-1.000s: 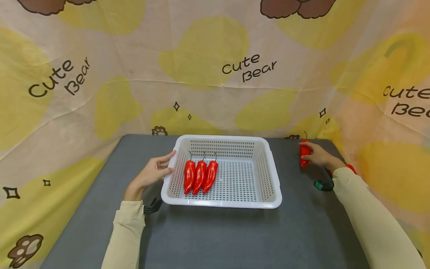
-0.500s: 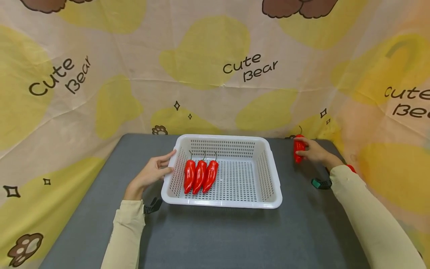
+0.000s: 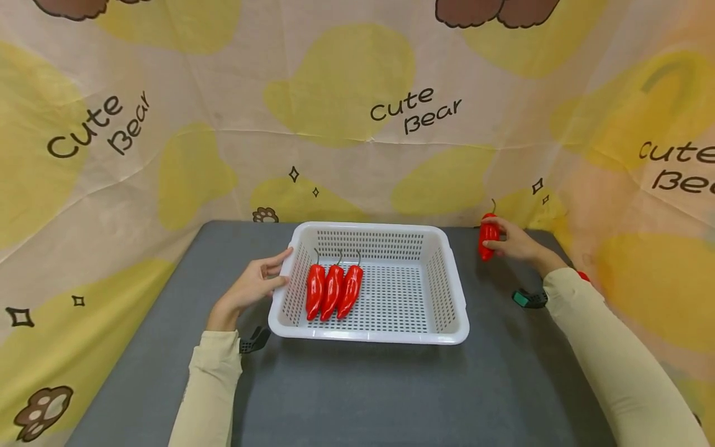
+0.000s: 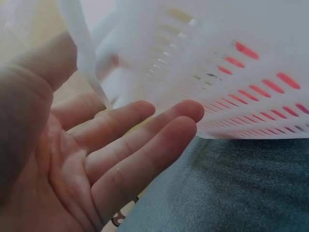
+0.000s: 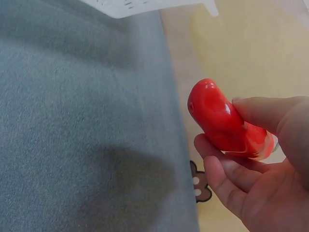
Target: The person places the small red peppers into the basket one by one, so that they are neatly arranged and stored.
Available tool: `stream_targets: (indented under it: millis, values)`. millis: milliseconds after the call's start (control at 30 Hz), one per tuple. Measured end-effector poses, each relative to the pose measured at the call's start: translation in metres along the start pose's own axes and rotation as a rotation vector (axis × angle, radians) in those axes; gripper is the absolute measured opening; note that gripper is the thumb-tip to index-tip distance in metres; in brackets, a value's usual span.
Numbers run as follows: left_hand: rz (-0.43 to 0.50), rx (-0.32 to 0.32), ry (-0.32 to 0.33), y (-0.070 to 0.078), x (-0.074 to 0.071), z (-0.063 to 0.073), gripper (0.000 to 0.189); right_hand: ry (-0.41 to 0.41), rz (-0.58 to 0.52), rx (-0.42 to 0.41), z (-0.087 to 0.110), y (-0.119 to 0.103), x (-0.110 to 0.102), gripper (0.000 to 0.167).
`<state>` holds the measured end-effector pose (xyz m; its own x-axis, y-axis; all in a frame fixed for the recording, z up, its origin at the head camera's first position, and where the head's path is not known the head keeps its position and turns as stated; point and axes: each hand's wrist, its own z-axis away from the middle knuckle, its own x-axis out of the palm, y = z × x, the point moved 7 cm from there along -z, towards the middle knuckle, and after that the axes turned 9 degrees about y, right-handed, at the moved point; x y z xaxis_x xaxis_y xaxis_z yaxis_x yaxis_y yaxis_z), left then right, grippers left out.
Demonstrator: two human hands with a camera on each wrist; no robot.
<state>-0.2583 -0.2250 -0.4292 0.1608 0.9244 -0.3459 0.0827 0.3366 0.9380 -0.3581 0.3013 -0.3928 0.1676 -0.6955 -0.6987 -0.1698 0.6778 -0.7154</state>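
In the head view, my left hand is at the left rim of a white perforated plastic basket. The left wrist view shows the thumb over the rim and loosely extended fingers below it, beside the slotted wall. Three glossy red chili peppers lie side by side in the basket's left half, stems toward the back. To the right of the basket, my right hand holds another red chili pepper above the table, stem up. Thumb and fingers pinch its sides in the right wrist view.
The basket stands on a dark grey table. A bit of red shows behind the right sleeve, mostly hidden by it. A patterned cloth hangs close behind the table and along its sides.
My right hand has moved left and slightly toward the back with the chili pepper, closer to the basket. My left hand and the basket have stayed in place.
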Motion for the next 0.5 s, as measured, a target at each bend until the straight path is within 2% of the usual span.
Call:
stream_targets:
  millis: [267, 500]
  values:
    - [-0.016, -0.018, 0.006, 0.000, 0.000, 0.001, 0.070, 0.002, -0.049, -0.018, 0.001, -0.011, 0.002, 0.064]
    - [0.011, 0.009, -0.003, 0.002, 0.000, 0.000, 0.070, 0.020, -0.060, -0.039, 0.000, -0.024, 0.004, 0.063]
